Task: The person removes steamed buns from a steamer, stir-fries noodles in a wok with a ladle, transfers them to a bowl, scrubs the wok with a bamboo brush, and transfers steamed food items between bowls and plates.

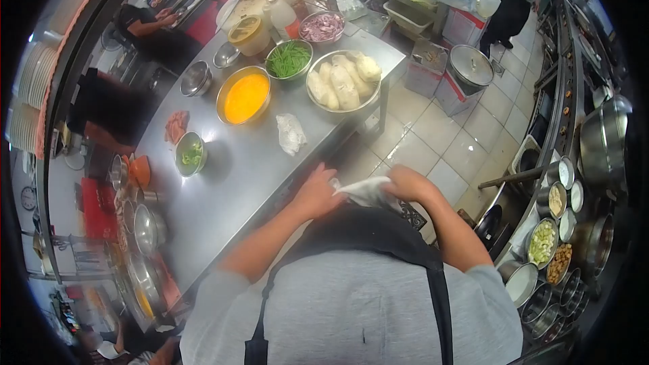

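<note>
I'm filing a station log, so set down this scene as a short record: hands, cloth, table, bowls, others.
Left hand: holding one end of a white cloth
Right hand: holding its other end
Cloth position: in front of the dark apron, off the table
Table: metal, a crumpled white item on it
Bowls: include orange liquid, cut greens, pale vegetables
Others: a person standing, upper right

A metal worktable (233, 169) carries, toward its far end, a bowl of purplish pieces (324, 40) and a bowl of green strips (291, 78), with a bowl of pale, elongated pieces (343, 109) at right. Nearer stand a bowl of orange-yellow liquid (220, 100) and, at left, a small bowl of green slices (192, 171) beside a pinkish cloth (177, 125); a crumpled white bundle (291, 134) lies toward the right edge.
</note>
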Demonstrator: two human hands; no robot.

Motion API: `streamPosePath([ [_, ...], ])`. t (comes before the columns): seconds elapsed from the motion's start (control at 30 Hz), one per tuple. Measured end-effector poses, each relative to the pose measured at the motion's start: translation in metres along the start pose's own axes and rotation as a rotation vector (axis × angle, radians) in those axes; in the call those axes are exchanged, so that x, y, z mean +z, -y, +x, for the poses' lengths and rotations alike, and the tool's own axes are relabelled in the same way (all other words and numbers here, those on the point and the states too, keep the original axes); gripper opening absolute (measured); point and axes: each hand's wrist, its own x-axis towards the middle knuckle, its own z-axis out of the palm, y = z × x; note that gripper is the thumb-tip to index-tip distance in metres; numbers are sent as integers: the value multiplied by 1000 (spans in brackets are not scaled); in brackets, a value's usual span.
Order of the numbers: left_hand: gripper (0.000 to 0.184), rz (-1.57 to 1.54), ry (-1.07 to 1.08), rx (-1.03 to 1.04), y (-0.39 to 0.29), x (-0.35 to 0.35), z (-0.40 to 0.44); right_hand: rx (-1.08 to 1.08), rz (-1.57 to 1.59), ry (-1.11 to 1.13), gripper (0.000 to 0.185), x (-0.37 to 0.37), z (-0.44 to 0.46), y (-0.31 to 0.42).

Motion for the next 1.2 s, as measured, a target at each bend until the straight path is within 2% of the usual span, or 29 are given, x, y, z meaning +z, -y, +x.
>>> streamPosePath([
  [0.03,57,-263,-64,-52,21,11,0,-10,91,104,44,-5,20,17],
  [0.07,57,-670,86,-260,10,-8,-13,-34,280,147,45,-13,21,49],
  [0.1,53,-1013,81,-290,8,-9,-19,-59,468,190,46,-20,20,83],
  [0.17,51,-1703,57,-343,8,-2,-34,-510,187,217,45,3,43,111],
  [0.2,49,-1537,-9,-384,16,0,-39,-460,299,296,44,-4,44,113],
  [0.27,49,-1553,-150,-388,11,-15,-61,-359,521,460,42,-29,53,113],
  [0.3,49,-1560,-224,-390,4,-28,-71,-250,756,347,51,-31,68,92],
  [0.37,53,-1804,-252,-214,8,-44,-72,30,1138,30,57,-40,108,45],
  [0.4,52,-1829,-236,-212,7,-51,-66,169,1146,-164,65,-45,126,24],
  [0.47,50,-1846,-226,-203,3,-62,-35,263,1242,-416,69,-65,131,19],
  [0.57,49,-1832,-285,-201,15,-52,56,270,1284,-494,69,-81,153,23],
  [0.63,52,-1759,-311,-104,31,-42,119,226,1273,-541,68,-83,161,26],
  [0.73,54,-1939,-343,-57,-54,-86,111,176,1213,-569,67,-78,170,17],
  [0.83,57,-2019,-144,45,-46,-85,124,190,1121,-555,70,-73,178,2],
  [0.87,54,-1925,-221,-47,-44,-83,131,203,1120,-538,72,-78,164,9],
  [0.97,51,-1800,-339,-70,-39,-79,150,177,1216,-516,74,-79,142,20],
  [1.07,48,-1790,-316,-239,-56,-87,148,137,1291,-476,73,-79,138,20],
  [1.2,44,-1763,-390,-361,-10,-76,197,58,1371,-412,66,-65,142,-3],
])
